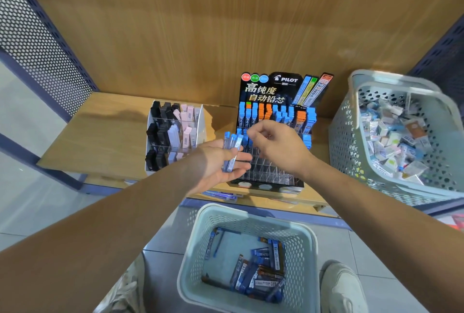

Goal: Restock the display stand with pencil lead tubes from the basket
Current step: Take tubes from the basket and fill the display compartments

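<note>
Basket (251,208) below; left fingers (241,157) grasp lead tubes (231,142); right fingers (253,132) at stand (273,86), grasp unclear.

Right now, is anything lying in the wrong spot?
Yes. A few blue lead tubes lie flat on the shelf's front edge, in front of the display stand, instead of standing in its slots.

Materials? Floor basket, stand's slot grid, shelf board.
Floor basket: likely moulded plastic, matte pale grey, perforated walls. Slot grid: clear acrylic or similar, glossy, see-through dividers. Shelf board: probably wood-grain laminate, satin; real wood can't be excluded.
</note>
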